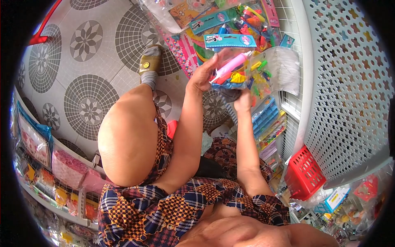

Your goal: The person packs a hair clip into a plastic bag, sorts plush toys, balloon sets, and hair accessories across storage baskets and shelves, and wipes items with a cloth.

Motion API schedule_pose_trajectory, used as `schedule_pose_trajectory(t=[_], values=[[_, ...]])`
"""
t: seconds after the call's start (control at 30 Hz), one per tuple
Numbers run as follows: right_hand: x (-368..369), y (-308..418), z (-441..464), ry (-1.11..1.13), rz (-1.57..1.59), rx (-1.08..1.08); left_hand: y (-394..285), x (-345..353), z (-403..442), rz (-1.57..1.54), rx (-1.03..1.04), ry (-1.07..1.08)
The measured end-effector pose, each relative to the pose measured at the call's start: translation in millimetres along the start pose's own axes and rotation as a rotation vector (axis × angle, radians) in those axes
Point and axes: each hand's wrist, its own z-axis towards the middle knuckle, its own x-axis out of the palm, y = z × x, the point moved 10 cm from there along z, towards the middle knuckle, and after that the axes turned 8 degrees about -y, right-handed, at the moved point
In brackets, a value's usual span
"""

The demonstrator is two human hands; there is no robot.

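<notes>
A clear plastic pack of balloons (238,77) with a pink balloon pump (232,65) inside hangs below its blue header card (230,40). My left hand (201,76) grips this pack along its left edge, thumb on the front. At the pack's lower right, my right hand (243,101) is closed around a dark, cloth-like bundle (230,95) that touches the pack's bottom. The fingers of the right hand are partly hidden behind the bundle and pack. More balloon packs (252,25) lie just beyond.
A blue compartment box (264,117) is right of my right hand. A grey perforated panel (349,82) rises at the right, with a red basket (305,173) below it. Packaged goods (68,168) line the left shelf. Patterned tiles (88,109) cover the floor.
</notes>
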Motion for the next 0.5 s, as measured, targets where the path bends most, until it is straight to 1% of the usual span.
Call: schedule_pose_trajectory(t=[0.03,0.07,0.1,0.13,0.17,0.2,0.23,0.27,0.3,0.33,0.4,0.43,0.47,0.5], values=[[10.4,2.4,-5.3,0.077,0.389,0.176,-2.4,0.9,1.8,0.089,0.031,0.009],[23.5,8.6,-12.0,0.151,0.776,0.355,-2.3,-1.9,3.6,0.086,0.032,0.006],[30.4,19.4,-15.8,0.229,0.756,0.361,0.2,-8.5,6.1,0.108,0.037,-0.012],[29.4,19.0,-14.9,0.224,0.753,0.363,3.9,-14.5,8.8,0.131,0.039,-0.027],[27.1,23.4,-8.7,0.217,0.586,0.261,6.5,-24.4,12.1,0.103,0.056,-0.082],[26.5,28.6,-2.6,0.21,0.42,0.161,5.7,-21.8,12.2,0.102,0.056,-0.081],[29.5,29.5,2.8,0.212,0.42,0.162,2.5,-22.4,11.5,0.223,0.08,-0.109],[27.6,32.2,11.2,0.163,0.394,0.13,-1.5,-23.7,9.7,0.344,0.105,-0.141],[25.0,35.7,17.2,0.114,0.367,0.101,-4.0,-14.9,5.4,0.278,0.092,-0.173],[26.3,44.7,18.6,0.067,0.34,0.071,-3.3,-17.5,7.5,0.277,0.097,-0.18],[27.9,55.4,25.2,0.056,0.358,0.087,-12.6,-25.0,11.6,0.344,0.206,-0.211],[25.2,60.9,35.1,0.07,0.359,0.06,-18.2,-17.4,9.1,0.248,0.228,-0.194],[22.3,65.9,44.3,0.081,0.361,0.031,-20.7,-15.0,9.2,0.244,0.227,-0.197],[18.1,71.3,51.3,0.051,0.339,0.003,-28.0,-10.4,8.9,0.179,0.283,-0.169]])
